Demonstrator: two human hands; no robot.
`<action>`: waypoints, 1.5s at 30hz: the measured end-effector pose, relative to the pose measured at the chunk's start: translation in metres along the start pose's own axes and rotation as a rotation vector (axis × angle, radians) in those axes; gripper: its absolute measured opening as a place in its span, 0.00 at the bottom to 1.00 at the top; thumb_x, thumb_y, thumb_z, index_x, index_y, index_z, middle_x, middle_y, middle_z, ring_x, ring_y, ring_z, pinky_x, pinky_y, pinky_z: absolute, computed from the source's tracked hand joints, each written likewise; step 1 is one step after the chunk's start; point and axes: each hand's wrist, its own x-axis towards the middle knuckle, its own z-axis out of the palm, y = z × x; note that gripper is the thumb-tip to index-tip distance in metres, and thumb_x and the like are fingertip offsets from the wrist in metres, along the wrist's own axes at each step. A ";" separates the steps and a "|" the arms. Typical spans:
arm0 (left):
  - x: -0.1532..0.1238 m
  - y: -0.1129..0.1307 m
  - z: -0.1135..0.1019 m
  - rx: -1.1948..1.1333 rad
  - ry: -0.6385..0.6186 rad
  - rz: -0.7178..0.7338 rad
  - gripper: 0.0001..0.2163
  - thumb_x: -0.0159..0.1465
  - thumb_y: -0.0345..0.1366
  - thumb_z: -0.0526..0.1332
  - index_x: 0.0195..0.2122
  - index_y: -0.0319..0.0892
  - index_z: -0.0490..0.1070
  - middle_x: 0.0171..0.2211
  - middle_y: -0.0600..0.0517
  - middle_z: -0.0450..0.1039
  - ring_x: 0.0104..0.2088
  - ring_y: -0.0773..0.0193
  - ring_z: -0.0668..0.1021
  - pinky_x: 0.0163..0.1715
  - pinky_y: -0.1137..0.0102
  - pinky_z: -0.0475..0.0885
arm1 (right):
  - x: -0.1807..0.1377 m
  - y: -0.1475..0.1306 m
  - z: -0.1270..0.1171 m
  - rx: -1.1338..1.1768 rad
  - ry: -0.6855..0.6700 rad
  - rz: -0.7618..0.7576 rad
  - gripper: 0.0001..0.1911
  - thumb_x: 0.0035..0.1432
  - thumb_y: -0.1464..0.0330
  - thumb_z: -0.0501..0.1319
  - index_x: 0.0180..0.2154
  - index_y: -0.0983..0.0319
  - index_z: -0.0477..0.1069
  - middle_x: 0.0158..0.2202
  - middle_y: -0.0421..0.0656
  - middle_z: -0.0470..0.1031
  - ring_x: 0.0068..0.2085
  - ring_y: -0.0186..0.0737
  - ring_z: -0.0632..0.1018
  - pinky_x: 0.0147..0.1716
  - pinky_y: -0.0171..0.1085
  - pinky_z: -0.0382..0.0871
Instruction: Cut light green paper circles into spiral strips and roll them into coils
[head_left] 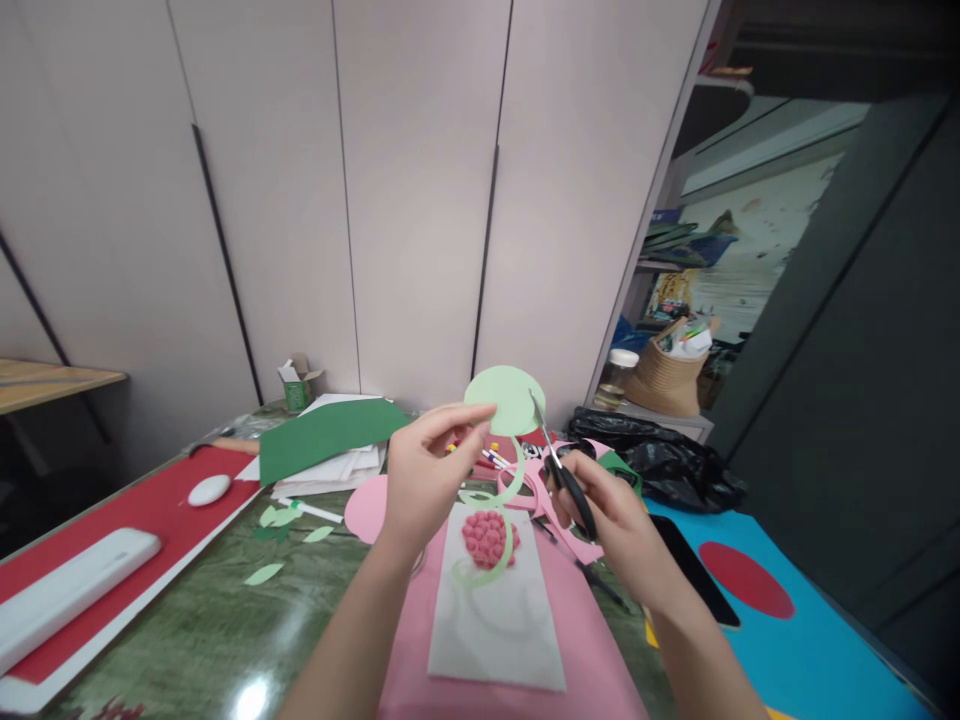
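Pale cabinet doors [420,200] back a green counter [195,610] strewn with coloured paper. Left hand [420,480] pinches a light green paper disc [504,398], held up above the counter, its cut strip [517,480] curling down. Right hand [611,515] grips black scissors [559,465], blades at the disc's edge.

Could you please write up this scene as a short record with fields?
left hand: left hand pinches the disc, pale green paper
right hand: right hand holds scissors, blades at the disc's edge
strip: strip curls down from the disc
below: pink rosette on white sheet, over pink paper
left side: keyboard and mouse on red mat
right side: phone
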 end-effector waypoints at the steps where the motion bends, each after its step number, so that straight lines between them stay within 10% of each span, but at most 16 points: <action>1: 0.000 0.000 0.000 -0.002 0.000 0.007 0.06 0.56 0.31 0.66 0.34 0.44 0.81 0.35 0.50 0.80 0.35 0.67 0.79 0.37 0.76 0.75 | 0.000 0.001 0.000 0.000 -0.004 0.000 0.13 0.66 0.62 0.51 0.29 0.60 0.59 0.23 0.34 0.59 0.25 0.31 0.59 0.25 0.33 0.52; 45: -0.001 -0.003 0.003 -0.038 -0.042 0.048 0.11 0.56 0.29 0.65 0.40 0.41 0.79 0.39 0.47 0.77 0.29 0.69 0.76 0.33 0.73 0.74 | 0.000 -0.003 0.002 -0.018 0.007 -0.004 0.16 0.66 0.57 0.51 0.28 0.59 0.58 0.24 0.35 0.58 0.25 0.32 0.59 0.25 0.33 0.53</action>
